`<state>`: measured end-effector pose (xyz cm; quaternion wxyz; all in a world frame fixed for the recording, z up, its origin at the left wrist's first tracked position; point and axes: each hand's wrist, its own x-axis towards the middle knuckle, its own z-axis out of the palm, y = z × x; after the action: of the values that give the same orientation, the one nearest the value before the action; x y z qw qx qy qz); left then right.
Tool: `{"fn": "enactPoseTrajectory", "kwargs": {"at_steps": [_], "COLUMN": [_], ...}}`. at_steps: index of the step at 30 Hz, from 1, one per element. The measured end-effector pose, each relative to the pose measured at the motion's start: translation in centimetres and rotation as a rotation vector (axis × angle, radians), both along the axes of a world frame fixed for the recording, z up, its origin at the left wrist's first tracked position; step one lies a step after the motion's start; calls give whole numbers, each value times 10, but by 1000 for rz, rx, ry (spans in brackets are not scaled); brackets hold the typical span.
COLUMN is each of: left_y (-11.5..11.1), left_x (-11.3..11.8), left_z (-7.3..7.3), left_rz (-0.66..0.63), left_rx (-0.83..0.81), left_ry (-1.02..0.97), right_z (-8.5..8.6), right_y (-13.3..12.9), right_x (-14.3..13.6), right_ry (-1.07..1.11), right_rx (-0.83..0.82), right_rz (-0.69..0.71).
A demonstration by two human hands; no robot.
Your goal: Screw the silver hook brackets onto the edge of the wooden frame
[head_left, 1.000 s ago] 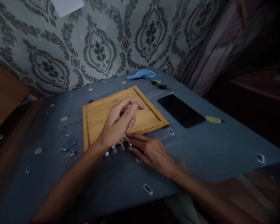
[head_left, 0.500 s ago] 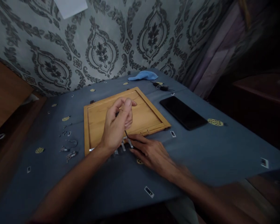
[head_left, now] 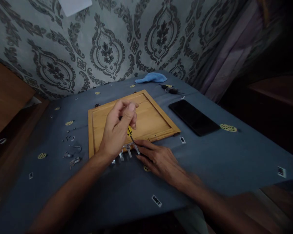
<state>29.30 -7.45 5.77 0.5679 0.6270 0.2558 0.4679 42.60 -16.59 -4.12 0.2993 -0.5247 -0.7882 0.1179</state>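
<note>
My left hand (head_left: 116,130) is closed around a screwdriver (head_left: 129,131) over the wooden board; part of its yellow and black handle shows below the fingers. The shaft slants down to the front edge of the framed wooden board (head_left: 151,113). Along that edge sit several silver metal hooks (head_left: 129,151), their ends hanging over it. My right hand (head_left: 161,161) lies low at the edge, its fingertips closed about the rightmost metal hook (head_left: 137,149), by the screwdriver's tip. The tip itself is too small to make out clearly.
Loose metal hooks (head_left: 75,162) and small screws (head_left: 68,137) lie left of the board. A black phone (head_left: 194,117) rests to the right. Behind it are a dark corded item (head_left: 169,89) and a blue cloth (head_left: 152,77). The patterned wall (head_left: 107,48) borders the table's back.
My left hand has turned and shifted slightly left, so more of the screwdriver's yellow handle shows. My right hand stays at the hook. The view has shifted a little.
</note>
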Motion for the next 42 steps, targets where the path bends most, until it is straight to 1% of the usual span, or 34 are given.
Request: {"fn": "enactPoseTrajectory", "kwargs": {"at_steps": [3,6,8,12,13,14,15,17,19,21,24,27,31,34,42], "left_y": [0,5,10,18,19,19,19,16,11,6,-1,-7,-12,-14,-12], "left_x": [6,13,16,15,13,12,10,8,7,7,8,7,3,0,5], "left_z": [0,2,5,9,9,9,8,6,4,3,2,4,11,14,5], "left_rz": [-23,-100,-198,-484,-521,-521,-477,-299,-116,-27,5,32,52,34,-28], "left_rx": [-80,-91,-105,-126,-119,-99,-67,4,20,-35,-78,-32,53,80,18], "left_ry": [-120,-138,-120,-30,-4,16,32,40,6,-53,-143,-200,-207,-186,-206], "right_z": [0,1,1,1,1,1,1,1,1,0,0,1,1,2,0], "right_y": [0,0,0,0,0,0,0,0,0,0,0,-1,-1,-1,-1], "right_x": [0,1,0,0,0,0,0,0,0,0,0,0,0,0,0], "right_ry": [4,8,13,6,3,1,1,3,1,-1,-1,-2,24,30,15], "right_rx": [-12,-23,-17,8,11,11,12,13,13,16,15,8,2,-6,-14], "right_rz": [7,7,3,-5,-10,-12,-12,-8,-5,-8,-11,-13,-5,-4,-6]}}
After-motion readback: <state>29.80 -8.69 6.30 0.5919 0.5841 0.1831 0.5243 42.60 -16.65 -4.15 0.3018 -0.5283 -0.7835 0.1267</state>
